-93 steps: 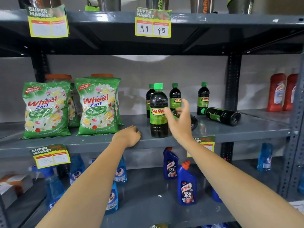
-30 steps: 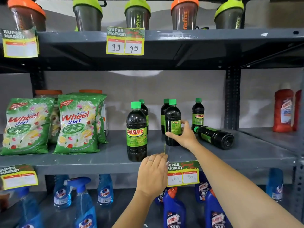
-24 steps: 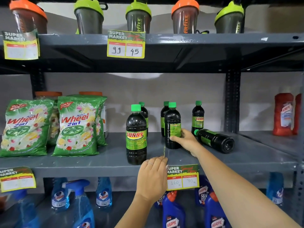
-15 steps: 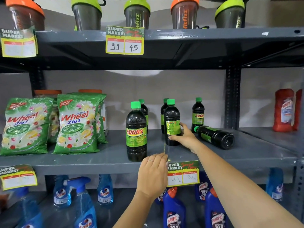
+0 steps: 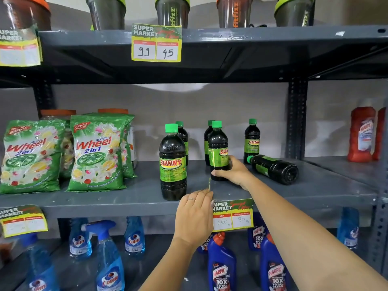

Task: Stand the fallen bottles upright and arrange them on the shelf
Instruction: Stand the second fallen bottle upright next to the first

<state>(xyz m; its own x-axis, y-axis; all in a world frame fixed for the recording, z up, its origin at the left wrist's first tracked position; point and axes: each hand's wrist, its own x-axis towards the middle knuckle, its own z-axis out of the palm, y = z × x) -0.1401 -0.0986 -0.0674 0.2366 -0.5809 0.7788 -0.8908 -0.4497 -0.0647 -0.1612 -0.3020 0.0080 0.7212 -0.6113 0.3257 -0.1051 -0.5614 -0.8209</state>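
Observation:
My right hand (image 5: 235, 172) grips the lower part of an upright dark Sunny bottle (image 5: 218, 147) with a green cap, standing mid-shelf. My left hand (image 5: 194, 217) rests on the front lip of the grey middle shelf (image 5: 126, 201), fingers curled over the edge, holding nothing. A bigger Sunny bottle (image 5: 172, 162) stands upright at the front, left of the held one. Three more upright bottles stand behind: one behind the big bottle (image 5: 182, 134), one behind the held bottle (image 5: 207, 137), one at the right (image 5: 252, 140). One bottle (image 5: 274, 169) lies on its side to the right, base toward me.
Green Wheel detergent bags (image 5: 95, 153) stand at the shelf's left. A price tag (image 5: 232, 215) hangs on the shelf lip by my left hand. Shaker cups (image 5: 172, 11) line the top shelf. Blue spray and Harpic bottles (image 5: 221, 267) fill the shelf below. Red bottles (image 5: 361, 133) stand far right.
Three seconds ago my right hand reached for a bottle lying on its side; that bottle now stands upright in its grip. In the last second the label has turned toward me. My left hand moved right along the shelf lip.

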